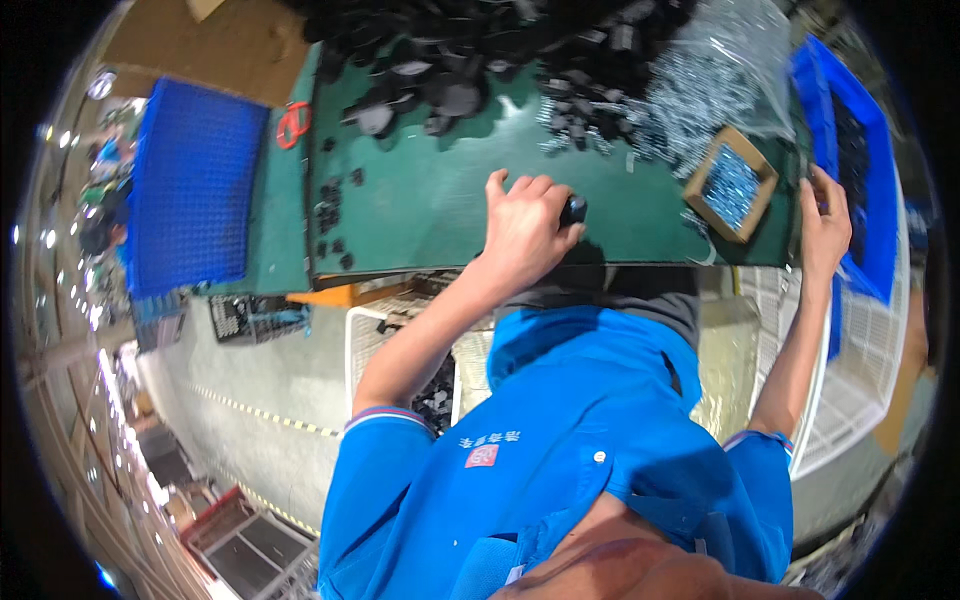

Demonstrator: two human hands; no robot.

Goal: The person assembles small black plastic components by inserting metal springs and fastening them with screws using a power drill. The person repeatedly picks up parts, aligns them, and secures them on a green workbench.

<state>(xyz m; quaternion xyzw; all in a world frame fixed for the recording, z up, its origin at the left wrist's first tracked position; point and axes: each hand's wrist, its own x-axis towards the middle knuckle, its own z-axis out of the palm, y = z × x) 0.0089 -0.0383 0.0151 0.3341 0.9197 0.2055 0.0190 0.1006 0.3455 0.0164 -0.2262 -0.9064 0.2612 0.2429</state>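
In the head view, the only one I have, my left hand (525, 225) is over the near middle of the green table (420, 200), back upward, with thumb and forefinger seemingly pinching a rounded black part (573, 210) that shows at the hand's right side. A light, firm pinch on its sides would suit it, I judge, since something so smooth-looking could twist or slip (my own fingers hide the rest of it). My right hand (825, 225) is at the table's far right, just beside the blue bin (880, 275), fingers pointing away from me; I cannot tell whether they pinch anything. Between my hands, toward the right, sits an open cardboard box (712, 221) of small metal pieces (731, 190), with a loose metal heap (690, 95) beyond it; I should reach around the box wall rather than knock it. The dark heap (455, 45) lies at the far side and small black pieces (328, 205) at the left, so the bare middle gives my left hand room to turn the part squarely.
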